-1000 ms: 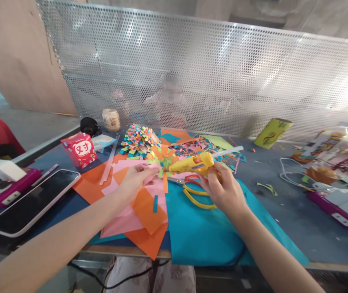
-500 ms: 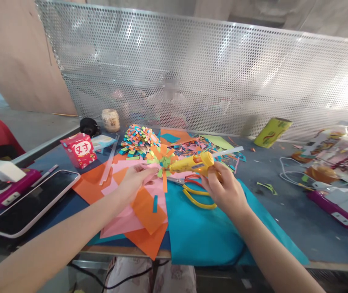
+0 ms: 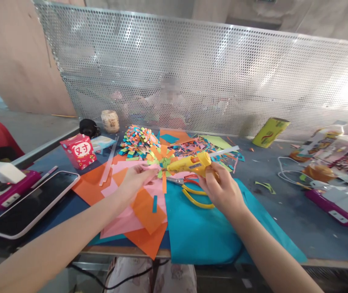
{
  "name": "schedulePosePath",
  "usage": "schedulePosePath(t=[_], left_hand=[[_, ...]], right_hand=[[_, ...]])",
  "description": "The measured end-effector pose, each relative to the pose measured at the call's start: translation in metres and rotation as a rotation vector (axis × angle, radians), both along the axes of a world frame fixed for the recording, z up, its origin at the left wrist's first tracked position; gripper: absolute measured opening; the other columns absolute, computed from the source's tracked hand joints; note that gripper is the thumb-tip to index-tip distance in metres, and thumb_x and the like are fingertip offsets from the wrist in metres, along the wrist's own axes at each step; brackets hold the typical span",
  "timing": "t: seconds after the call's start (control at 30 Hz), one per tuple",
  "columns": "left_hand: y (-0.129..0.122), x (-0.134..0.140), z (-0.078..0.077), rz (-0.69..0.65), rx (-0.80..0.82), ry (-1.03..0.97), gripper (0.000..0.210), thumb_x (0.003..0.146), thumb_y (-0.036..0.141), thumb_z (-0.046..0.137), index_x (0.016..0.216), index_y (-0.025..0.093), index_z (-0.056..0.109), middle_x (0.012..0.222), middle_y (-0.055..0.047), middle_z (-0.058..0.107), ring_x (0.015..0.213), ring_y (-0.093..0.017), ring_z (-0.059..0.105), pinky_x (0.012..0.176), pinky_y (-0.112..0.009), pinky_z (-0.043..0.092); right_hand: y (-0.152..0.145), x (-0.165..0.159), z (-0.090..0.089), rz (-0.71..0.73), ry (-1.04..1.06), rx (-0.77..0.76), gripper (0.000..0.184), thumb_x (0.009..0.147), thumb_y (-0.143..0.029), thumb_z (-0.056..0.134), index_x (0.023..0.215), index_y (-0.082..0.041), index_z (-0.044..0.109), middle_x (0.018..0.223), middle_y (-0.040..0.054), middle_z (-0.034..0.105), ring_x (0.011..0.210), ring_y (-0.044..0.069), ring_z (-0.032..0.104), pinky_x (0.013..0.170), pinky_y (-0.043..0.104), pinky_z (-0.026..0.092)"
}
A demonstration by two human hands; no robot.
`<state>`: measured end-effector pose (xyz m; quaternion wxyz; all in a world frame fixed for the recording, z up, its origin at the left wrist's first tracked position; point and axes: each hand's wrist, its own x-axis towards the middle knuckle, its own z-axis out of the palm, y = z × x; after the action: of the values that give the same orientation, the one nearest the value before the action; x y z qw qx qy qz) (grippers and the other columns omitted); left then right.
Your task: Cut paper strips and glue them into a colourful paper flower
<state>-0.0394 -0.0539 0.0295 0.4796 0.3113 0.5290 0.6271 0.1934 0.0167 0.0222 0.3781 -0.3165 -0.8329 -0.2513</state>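
Pinched in my left hand point(image 3: 141, 178) is a paper flower point(image 3: 164, 154) with orange and light green strip petals. My right hand point(image 3: 221, 185) is wrapped round a yellow hot glue gun point(image 3: 189, 163), a clear glue stick point(image 3: 224, 151) poking out of its back. The gun's nozzle points left at the flower's middle; whether it touches is too small to tell. Below the gun, scissors point(image 3: 196, 198) with yellow and red handles lie on a blue paper sheet point(image 3: 201, 236). Pink paper point(image 3: 115, 224) and orange paper point(image 3: 149, 209) lie under my left hand.
A pile of finished paper flowers point(image 3: 138, 140) and shredded paper scraps point(image 3: 189, 147) lie at the back, before a perforated metal screen point(image 3: 192, 73). On the left are a phone point(image 3: 33, 203), a red box point(image 3: 79, 150) and a power strip point(image 3: 24, 185). A green can point(image 3: 270, 132) and another power strip point(image 3: 329, 209) are right.
The glue gun in my right hand has shifted slightly left, its nozzle closer to the flower's middle. My left hand holds the flower almost still.
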Motion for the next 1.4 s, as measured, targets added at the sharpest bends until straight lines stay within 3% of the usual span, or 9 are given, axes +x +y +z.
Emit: schedulePosePath(t=[0.2, 0.5, 0.67, 0.8, 0.9, 0.97, 1.13, 1.3, 1.4], left_hand=[[0.000, -0.001, -0.001, -0.011, 0.029, 0.027, 0.031, 0.050, 0.039, 0.080, 0.064, 0.016, 0.065, 0.061, -0.001, 0.062, 0.064, -0.013, 0.059, 0.062, -0.025, 0.045], [-0.001, -0.003, 0.000, -0.005, 0.017, -0.015, 0.027, 0.049, 0.035, 0.081, 0.064, 0.017, 0.065, 0.060, -0.001, 0.063, 0.061, -0.014, 0.062, 0.060, -0.025, 0.045], [0.002, -0.005, 0.000, -0.042, 0.013, -0.183, 0.022, 0.052, 0.026, 0.079, 0.068, 0.018, 0.067, 0.071, -0.001, 0.068, 0.060, -0.013, 0.064, 0.057, -0.023, 0.047], [0.004, -0.004, -0.001, -0.092, -0.066, -0.269, 0.012, 0.061, 0.020, 0.074, 0.072, 0.017, 0.069, 0.066, -0.002, 0.069, 0.055, -0.011, 0.063, 0.051, -0.020, 0.047], [0.003, -0.001, -0.001, -0.130, -0.088, -0.270, 0.010, 0.062, 0.019, 0.074, 0.071, 0.017, 0.070, 0.065, -0.003, 0.070, 0.056, -0.011, 0.064, 0.050, -0.018, 0.046], [0.001, 0.001, -0.002, -0.152, -0.086, -0.260, 0.013, 0.060, 0.021, 0.077, 0.071, 0.017, 0.071, 0.067, -0.003, 0.070, 0.057, -0.012, 0.064, 0.051, -0.019, 0.047], [-0.003, 0.009, -0.008, -0.270, -0.039, -0.240, 0.022, 0.057, 0.030, 0.080, 0.073, 0.018, 0.071, 0.065, -0.002, 0.069, 0.058, -0.012, 0.063, 0.057, -0.022, 0.048], [-0.004, 0.011, -0.003, -0.449, -0.058, -0.229, 0.042, 0.063, 0.053, 0.071, 0.079, 0.014, 0.068, 0.074, -0.007, 0.072, 0.064, -0.019, 0.067, 0.066, -0.028, 0.049], [-0.010, 0.000, 0.013, -0.730, -0.025, -0.187, 0.079, 0.066, 0.080, 0.042, 0.083, 0.007, 0.067, 0.078, -0.016, 0.072, 0.068, -0.029, 0.069, 0.065, -0.036, 0.050]], right_hand=[[-0.002, -0.001, 0.002, 0.020, 0.115, -0.078, 0.020, 0.086, -0.024, 0.048, 0.105, -0.020, 0.055, 0.096, 0.0112, 0.062, 0.088, 0.022, 0.063, 0.074, 0.034, 0.057], [0.009, 0.000, 0.003, 0.053, 0.142, 0.200, 0.027, 0.083, -0.024, 0.056, 0.109, -0.021, 0.046, 0.103, 0.0125, 0.056, 0.096, 0.022, 0.060, 0.075, 0.035, 0.055], [0.043, 0.018, -0.005, -0.166, 0.386, -0.266, 0.030, 0.079, -0.038, 0.056, 0.099, -0.019, 0.045, 0.089, 0.0091, 0.056, 0.088, 0.025, 0.057, 0.072, 0.041, 0.050], [0.065, 0.030, -0.016, -0.471, 0.271, -0.663, 0.035, 0.075, -0.038, 0.057, 0.097, -0.013, 0.048, 0.088, 0.0123, 0.057, 0.084, 0.027, 0.058, 0.069, 0.039, 0.048], [0.060, 0.025, -0.017, -0.628, 0.127, -0.648, 0.042, 0.075, -0.041, 0.059, 0.101, -0.009, 0.052, 0.097, 0.0201, 0.058, 0.095, 0.035, 0.056, 0.075, 0.051, 0.044], [0.049, 0.015, -0.013, -0.490, 0.090, -0.469, 0.048, 0.075, -0.042, 0.062, 0.110, -0.010, 0.052, 0.111, 0.0225, 0.056, 0.105, 0.038, 0.051, 0.081, 0.055, 0.041], [0.020, -0.015, 0.003, 0.190, 0.065, -0.180, 0.043, 0.080, -0.030, 0.061, 0.121, -0.024, 0.051, 0.130, 0.0097, 0.053, 0.115, 0.027, 0.046, 0.095, 0.048, 0.038], [0.016, -0.019, 0.003, 0.529, 0.140, -0.348, 0.010, 0.082, -0.026, 0.059, 0.090, -0.024, 0.066, 0.096, 0.0042, 0.069, 0.099, 0.023, 0.056, 0.092, 0.045, 0.042], [0.019, -0.014, -0.002, 0.590, 0.323, -0.610, 0.018, 0.078, -0.037, 0.065, 0.085, -0.020, 0.065, 0.082, 0.0054, 0.068, 0.082, 0.022, 0.062, 0.079, 0.039, 0.050]])
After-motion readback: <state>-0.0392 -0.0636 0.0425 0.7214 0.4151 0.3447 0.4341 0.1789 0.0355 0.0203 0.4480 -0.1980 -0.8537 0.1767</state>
